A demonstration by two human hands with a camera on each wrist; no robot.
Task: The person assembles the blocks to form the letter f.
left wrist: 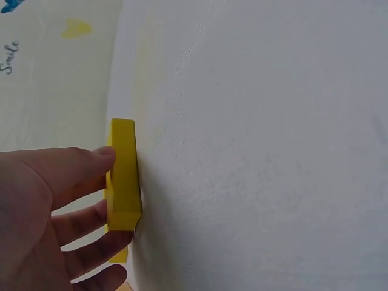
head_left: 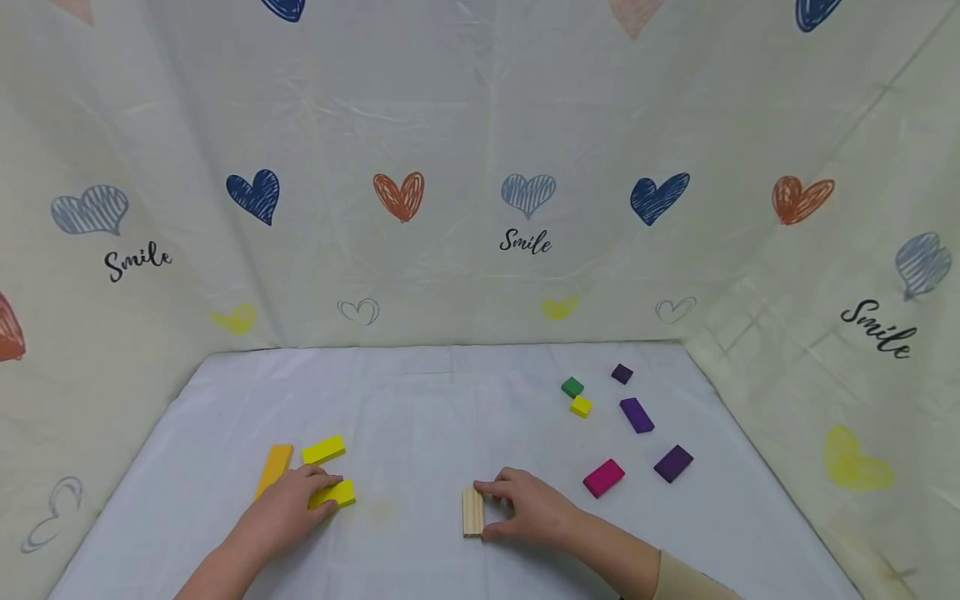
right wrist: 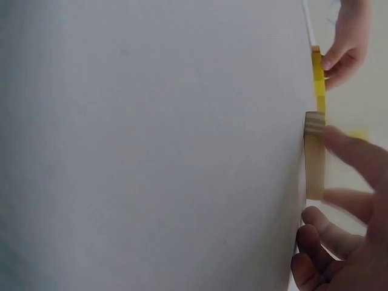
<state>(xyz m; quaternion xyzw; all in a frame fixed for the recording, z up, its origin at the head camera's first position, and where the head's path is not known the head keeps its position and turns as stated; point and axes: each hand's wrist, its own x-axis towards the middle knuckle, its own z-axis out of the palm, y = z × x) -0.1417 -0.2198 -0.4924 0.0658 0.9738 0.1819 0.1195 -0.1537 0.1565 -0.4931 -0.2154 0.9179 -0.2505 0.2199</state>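
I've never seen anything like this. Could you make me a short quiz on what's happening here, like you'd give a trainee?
1. What colour is the block that the left hand pinches?
a) green
b) yellow
c) pink

2. True or false: the right hand holds the green block.

3. How many purple blocks can you count in the head view?

Key:
1. b
2. False; it holds a plain wooden block.
3. Three
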